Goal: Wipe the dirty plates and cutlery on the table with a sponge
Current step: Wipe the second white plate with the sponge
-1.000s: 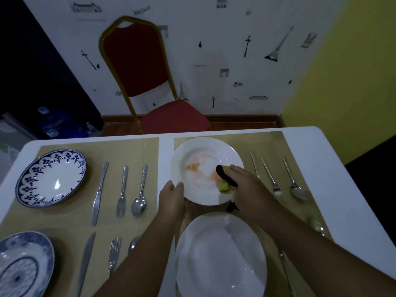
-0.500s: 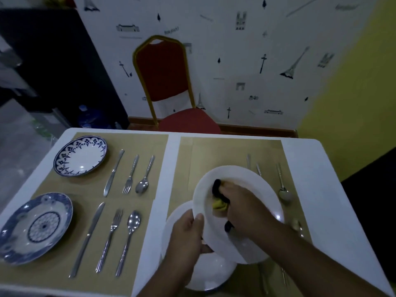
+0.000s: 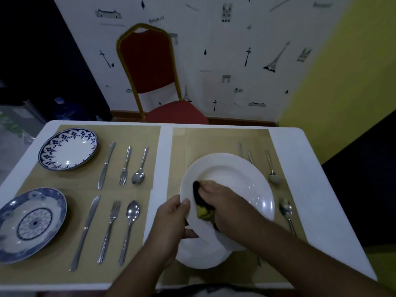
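Note:
My left hand (image 3: 171,219) grips the left rim of a white plate (image 3: 240,181), held tilted above the right placemat. My right hand (image 3: 222,202) presses a yellow and black sponge (image 3: 202,211) onto the plate's lower left face. A second white plate (image 3: 199,257) lies on the mat beneath, partly hidden. Right of the plates lie a spoon (image 3: 271,166), another spoon (image 3: 286,207), and two handles (image 3: 240,148) poking out behind the rim.
On the left placemat (image 3: 139,273) sit two blue patterned plates (image 3: 68,148) (image 3: 30,224), each with a knife, fork and spoon beside it (image 3: 123,166) (image 3: 107,230). A red chair (image 3: 150,67) stands beyond the table's far edge.
The white plate was lifted off the mat and brought nearer over the second plate. The orange smear seen a second ago no longer shows. The sponge has slid toward the plate's lower left.

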`<action>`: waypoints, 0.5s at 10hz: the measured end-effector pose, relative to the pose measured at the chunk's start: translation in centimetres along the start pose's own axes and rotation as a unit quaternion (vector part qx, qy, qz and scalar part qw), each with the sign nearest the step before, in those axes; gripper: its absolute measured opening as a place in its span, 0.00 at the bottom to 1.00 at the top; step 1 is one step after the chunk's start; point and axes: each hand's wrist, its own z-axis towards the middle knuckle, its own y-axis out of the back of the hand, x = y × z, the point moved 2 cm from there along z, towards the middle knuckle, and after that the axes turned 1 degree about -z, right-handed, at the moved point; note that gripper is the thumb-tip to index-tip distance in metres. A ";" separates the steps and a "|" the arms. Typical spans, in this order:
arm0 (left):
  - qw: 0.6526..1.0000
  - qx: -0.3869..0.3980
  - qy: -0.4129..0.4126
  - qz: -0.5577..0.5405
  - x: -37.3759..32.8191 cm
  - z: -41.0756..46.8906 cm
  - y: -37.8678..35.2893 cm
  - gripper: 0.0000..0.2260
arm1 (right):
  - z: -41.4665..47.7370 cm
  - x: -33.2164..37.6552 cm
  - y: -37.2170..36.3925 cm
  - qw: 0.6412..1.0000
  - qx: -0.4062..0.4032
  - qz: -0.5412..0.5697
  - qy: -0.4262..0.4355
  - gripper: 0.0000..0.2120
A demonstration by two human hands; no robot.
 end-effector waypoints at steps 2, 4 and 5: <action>0.998 -0.054 0.000 -0.023 -1.1 0.7 3.0 0.12 | -1.9 1.0 0.9 0.992 0.118 -0.030 0.039 0.21; 0.998 -0.054 0.020 -0.012 -0.7 0.5 3.0 0.12 | -3.7 0.6 -1.7 0.988 0.151 -0.024 -0.001 0.28; 0.999 -0.039 0.025 -0.008 -0.5 0.4 3.2 0.12 | -1.1 1.0 -2.8 0.995 0.088 -0.024 0.034 0.35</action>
